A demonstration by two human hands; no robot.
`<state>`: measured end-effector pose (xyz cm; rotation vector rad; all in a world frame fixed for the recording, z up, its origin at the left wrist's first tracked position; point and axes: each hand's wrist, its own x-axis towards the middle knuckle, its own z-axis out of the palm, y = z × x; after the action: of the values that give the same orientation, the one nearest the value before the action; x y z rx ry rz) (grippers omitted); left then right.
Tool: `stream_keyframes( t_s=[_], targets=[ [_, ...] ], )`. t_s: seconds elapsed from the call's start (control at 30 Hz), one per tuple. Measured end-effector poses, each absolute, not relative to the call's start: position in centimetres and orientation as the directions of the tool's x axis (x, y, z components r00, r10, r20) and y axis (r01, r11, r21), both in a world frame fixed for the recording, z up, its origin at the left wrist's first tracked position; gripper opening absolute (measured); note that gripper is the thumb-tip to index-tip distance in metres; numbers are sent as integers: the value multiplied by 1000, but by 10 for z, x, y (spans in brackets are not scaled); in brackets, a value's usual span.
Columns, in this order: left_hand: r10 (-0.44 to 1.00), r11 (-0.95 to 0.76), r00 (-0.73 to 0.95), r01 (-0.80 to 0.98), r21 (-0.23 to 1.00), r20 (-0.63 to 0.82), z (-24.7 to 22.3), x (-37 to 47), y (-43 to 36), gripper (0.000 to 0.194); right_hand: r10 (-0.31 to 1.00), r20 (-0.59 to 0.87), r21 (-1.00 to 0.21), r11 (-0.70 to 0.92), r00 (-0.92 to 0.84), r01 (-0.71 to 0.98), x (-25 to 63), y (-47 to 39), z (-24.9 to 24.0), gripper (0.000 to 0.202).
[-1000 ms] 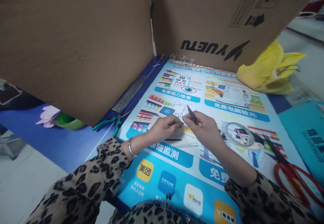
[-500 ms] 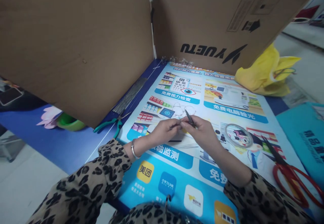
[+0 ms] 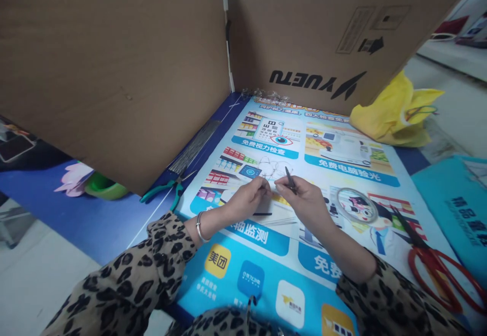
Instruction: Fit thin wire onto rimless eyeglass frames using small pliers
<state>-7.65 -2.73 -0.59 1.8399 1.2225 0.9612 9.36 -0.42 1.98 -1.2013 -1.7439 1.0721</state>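
Note:
My left hand (image 3: 251, 196) is closed in a pinch at the middle of the poster. Just beyond its fingertips shows a thin bent wire (image 3: 279, 165) with rounded loops, its lower end running down to the pinch; the fingers hide the exact grip. My right hand (image 3: 304, 199) is closed around a slim dark pointed tool (image 3: 289, 179), its tip pointing up and away; its lower part is hidden in the palm. A small gap separates the two hands. Several straight wires (image 3: 283, 221) lie beneath them.
Cardboard walls (image 3: 152, 72) stand at the back and left. Green-handled pliers (image 3: 177, 186) and a wire bundle (image 3: 196, 146) lie left. At right are a tape roll (image 3: 375, 209), red-handled scissors (image 3: 433, 260), a yellow bag (image 3: 391, 118) and a turquoise bag (image 3: 452, 209). The poster (image 3: 342, 146) covers the table.
My hands, which were touching at the fingertips, have moved slightly apart. The dark tool has shifted a little to the right with my right hand. The view has tilted slightly.

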Motion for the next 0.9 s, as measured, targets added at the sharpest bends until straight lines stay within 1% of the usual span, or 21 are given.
stream_keyframes(
  t_s=[0.23,0.33,0.5,0.6,0.7,0.8,0.87,0.9],
  targets=[
    [940,-289,294,418,861,173,-8,-78,-28,13,951,95,-903,207,-293,377,95,-7,21,19],
    [938,-295,297,411,863,180,-5,-78,-29,16,947,85,-907,202,-308,369,95,-11,21,18],
    [968,-232,200,493,839,150,0,-86,-28,14,939,113,-892,240,-325,383,95,-13,13,17],
    [967,-204,243,555,807,78,-1,-90,-27,16,935,122,-865,265,-332,427,95,-13,10,17],
    [970,-218,216,550,806,115,-2,-90,-27,16,927,134,-858,285,-351,427,95,-13,7,17],
    [969,-190,240,607,772,50,3,-92,-24,17,912,168,-845,328,-373,423,94,-13,5,17],
    [977,-166,210,635,755,38,10,-100,-20,18,917,170,-843,324,-361,428,93,-13,6,20],
    [982,-161,183,678,717,48,13,-107,-17,18,919,171,-845,323,-355,427,93,-12,8,20]
  ],
)
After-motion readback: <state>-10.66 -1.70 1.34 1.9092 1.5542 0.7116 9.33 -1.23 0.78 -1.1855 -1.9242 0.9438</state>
